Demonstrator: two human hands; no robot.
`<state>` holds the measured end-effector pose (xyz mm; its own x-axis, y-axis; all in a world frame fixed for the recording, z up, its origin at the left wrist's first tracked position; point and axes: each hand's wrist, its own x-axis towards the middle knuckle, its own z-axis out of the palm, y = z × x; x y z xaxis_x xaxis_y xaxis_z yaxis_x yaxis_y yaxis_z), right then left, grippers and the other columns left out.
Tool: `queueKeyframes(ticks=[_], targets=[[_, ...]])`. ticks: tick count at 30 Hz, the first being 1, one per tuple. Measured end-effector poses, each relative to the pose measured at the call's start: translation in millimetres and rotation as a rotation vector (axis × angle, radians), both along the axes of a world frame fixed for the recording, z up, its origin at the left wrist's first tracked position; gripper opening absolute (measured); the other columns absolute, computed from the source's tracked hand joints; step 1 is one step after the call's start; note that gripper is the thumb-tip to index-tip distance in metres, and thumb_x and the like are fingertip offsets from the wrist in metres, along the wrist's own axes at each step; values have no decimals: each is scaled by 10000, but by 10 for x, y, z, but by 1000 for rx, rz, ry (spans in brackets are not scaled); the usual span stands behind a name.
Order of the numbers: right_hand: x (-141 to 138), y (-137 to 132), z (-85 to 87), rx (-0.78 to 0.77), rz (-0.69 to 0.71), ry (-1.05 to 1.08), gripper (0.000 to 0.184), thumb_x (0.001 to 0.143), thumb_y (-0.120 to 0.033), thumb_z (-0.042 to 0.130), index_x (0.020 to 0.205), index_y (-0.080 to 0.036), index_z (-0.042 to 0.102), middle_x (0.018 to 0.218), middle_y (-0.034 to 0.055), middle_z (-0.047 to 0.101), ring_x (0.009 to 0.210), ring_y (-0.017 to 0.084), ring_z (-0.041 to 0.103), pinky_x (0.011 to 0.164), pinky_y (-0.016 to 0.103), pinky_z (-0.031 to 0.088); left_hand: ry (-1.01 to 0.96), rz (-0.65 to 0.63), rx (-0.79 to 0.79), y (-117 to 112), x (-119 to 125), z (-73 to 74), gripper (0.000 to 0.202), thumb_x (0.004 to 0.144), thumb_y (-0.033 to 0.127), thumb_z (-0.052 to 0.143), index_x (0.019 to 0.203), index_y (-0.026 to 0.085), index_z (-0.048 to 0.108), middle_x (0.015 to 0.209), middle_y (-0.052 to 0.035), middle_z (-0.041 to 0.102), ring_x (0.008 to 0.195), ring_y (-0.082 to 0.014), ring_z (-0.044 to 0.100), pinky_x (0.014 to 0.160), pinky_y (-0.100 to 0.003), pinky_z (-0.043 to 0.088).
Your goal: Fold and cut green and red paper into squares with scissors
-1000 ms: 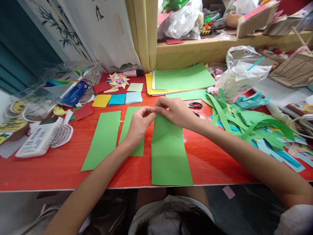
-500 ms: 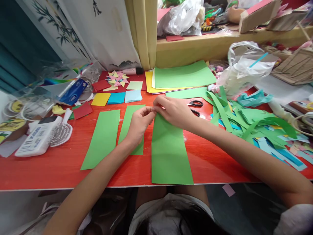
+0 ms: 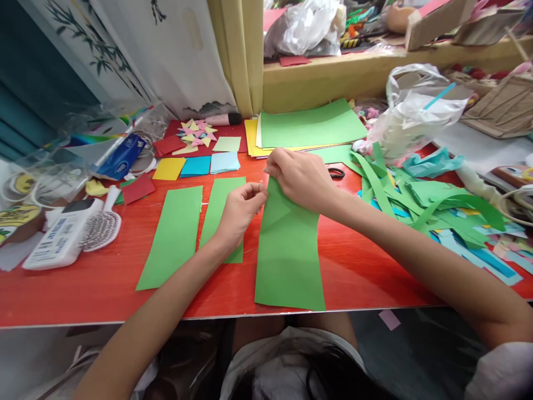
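A long green paper [image 3: 289, 261] lies in front of me, its top end lifted in my right hand [image 3: 297, 180]. The fingers of that hand pinch the paper's upper left corner, and the palm covers the top. My left hand [image 3: 241, 214] is closed, with thumb and forefinger together at the paper's left edge; whether anything is between them is hidden. Beneath the left hand lies a narrower green strip [image 3: 220, 200], partly covered. Farther left is another green paper rectangle [image 3: 172, 239]. One black handle loop of the scissors [image 3: 336, 173] shows behind my right wrist.
Green paper offcuts [image 3: 416, 200] heap on the right beside a plastic bag [image 3: 416, 111]. Stacked paper sheets [image 3: 312, 125] lie at the back. Small paper squares [image 3: 195, 165] sit behind the strips. A white bottle [image 3: 62, 236] and a hairbrush [image 3: 102, 228] lie left on the red table [image 3: 375, 278].
My fingertips have drawn slightly apart at the paper's top corner. The right hand has risen a little, lifting the top end, and the paper's lower end has shifted slightly left.
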<state>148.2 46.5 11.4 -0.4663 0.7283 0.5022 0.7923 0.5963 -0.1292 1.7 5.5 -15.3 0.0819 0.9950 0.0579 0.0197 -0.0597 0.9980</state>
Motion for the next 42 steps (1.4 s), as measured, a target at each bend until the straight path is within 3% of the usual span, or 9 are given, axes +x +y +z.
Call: queueKeyframes(ticks=[12, 25, 42], targets=[[144, 184, 10, 14, -90, 2, 227, 941, -290, 341, 949, -177, 537, 861, 86, 625, 721, 199, 515, 601, 306, 250, 14, -20, -50, 13, 26, -58, 89, 715, 242, 601, 697, 163, 563, 655, 32, 468, 562, -69, 369, 539, -214, 321], [305, 424, -116, 5, -179, 12, 262, 941, -306, 329, 944, -161, 548, 874, 104, 627, 727, 216, 529, 615, 322, 269, -7, -64, -117, 28, 22, -113, 135, 696, 281, 614, 715, 163, 551, 683, 37, 502, 602, -76, 430, 590, -198, 368], [468, 605, -233, 15, -224, 21, 268, 937, -314, 330, 953, -168, 555, 916, 118, 641, 721, 213, 515, 600, 317, 267, 9, -66, -144, 27, 14, -105, 88, 685, 249, 615, 699, 174, 570, 651, 36, 481, 575, -80, 395, 565, -203, 346]])
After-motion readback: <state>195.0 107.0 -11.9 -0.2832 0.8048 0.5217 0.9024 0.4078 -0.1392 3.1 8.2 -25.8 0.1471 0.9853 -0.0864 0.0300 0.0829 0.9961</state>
